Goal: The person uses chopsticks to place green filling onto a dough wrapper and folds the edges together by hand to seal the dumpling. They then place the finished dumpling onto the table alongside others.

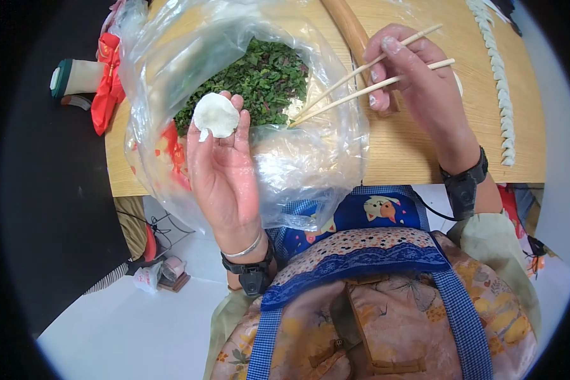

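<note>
A round white dumpling wrapper (216,115) rests on the fingers of my left hand (227,171), which is palm up with the thumb at the wrapper's near edge. My right hand (415,79) grips a pair of wooden chopsticks (367,92). Their tips reach down to the pale part at the right side of a chopped green filling (253,79). The filling lies inside a large clear plastic bag (297,161) with its mouth spread wide. My left hand is over the bag's near left side.
A long row of folded white dumplings (501,88) runs along the right of the wooden table (411,149). A thick brown wooden rod (348,25) lies beyond my right hand. Red plastic (107,82) and a pale container with a green end (79,78) are at the left.
</note>
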`<action>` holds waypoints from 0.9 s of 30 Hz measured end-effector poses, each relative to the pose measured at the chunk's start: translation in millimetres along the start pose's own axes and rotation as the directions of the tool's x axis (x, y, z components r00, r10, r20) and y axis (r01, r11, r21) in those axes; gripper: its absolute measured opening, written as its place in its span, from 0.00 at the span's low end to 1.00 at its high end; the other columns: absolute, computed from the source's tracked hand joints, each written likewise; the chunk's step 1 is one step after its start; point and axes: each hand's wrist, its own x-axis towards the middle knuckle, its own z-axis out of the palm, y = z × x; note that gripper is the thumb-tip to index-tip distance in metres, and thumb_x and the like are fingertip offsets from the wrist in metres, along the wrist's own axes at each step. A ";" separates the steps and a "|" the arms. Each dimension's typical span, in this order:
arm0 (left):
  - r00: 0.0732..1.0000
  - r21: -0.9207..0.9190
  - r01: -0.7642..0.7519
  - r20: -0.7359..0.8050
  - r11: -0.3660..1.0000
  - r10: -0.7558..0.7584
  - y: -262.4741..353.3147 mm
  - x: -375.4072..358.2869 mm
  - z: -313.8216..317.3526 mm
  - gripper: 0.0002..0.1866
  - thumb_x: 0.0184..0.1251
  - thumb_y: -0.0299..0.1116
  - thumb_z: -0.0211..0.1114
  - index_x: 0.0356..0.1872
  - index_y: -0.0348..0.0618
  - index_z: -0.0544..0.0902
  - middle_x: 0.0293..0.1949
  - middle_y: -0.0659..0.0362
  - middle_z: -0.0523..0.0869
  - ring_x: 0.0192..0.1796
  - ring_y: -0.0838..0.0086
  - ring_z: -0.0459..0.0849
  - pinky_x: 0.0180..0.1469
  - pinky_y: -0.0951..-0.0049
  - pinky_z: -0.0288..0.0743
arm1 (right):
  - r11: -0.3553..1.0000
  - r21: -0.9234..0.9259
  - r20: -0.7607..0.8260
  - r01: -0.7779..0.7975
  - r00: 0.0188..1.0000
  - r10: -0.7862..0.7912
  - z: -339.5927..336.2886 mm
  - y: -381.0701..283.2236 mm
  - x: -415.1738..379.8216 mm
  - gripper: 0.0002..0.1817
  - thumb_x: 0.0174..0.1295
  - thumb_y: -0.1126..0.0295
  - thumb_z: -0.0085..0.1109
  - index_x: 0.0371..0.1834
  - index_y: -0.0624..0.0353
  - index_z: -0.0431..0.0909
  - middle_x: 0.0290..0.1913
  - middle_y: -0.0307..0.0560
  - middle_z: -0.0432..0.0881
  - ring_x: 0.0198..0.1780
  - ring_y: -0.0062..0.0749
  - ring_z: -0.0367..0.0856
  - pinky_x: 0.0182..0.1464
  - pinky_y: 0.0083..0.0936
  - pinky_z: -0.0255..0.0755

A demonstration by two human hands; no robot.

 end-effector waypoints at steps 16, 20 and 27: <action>1.000 -0.014 -0.004 -0.001 1.000 0.004 -0.5 -0.6 -2.9 0.22 0.71 0.25 0.50 0.64 0.30 0.64 0.62 0.40 0.72 0.66 0.51 0.71 0.69 0.57 0.67 | 1.000 0.005 0.010 -0.015 1.000 0.015 11.3 -3.1 -4.8 0.12 0.74 0.67 0.45 0.45 0.63 0.76 0.32 0.39 0.76 0.31 0.19 0.79 0.36 0.16 0.76; 1.000 -0.007 -0.002 -0.004 1.000 0.002 -1.2 -0.8 -2.0 0.22 0.71 0.25 0.50 0.64 0.30 0.64 0.62 0.40 0.72 0.66 0.52 0.72 0.69 0.57 0.68 | 0.997 -0.076 0.075 0.003 0.997 0.002 10.4 -2.4 -3.1 0.11 0.73 0.68 0.46 0.45 0.64 0.76 0.33 0.40 0.76 0.31 0.18 0.78 0.36 0.15 0.76; 1.000 -0.005 0.000 0.005 1.000 0.000 -1.3 -1.7 -2.5 0.22 0.71 0.25 0.50 0.64 0.30 0.64 0.62 0.40 0.72 0.66 0.53 0.72 0.68 0.58 0.69 | 0.986 -0.090 0.013 0.138 0.990 -0.138 12.7 3.8 -4.6 0.10 0.72 0.70 0.46 0.45 0.65 0.76 0.32 0.39 0.77 0.33 0.18 0.79 0.37 0.15 0.75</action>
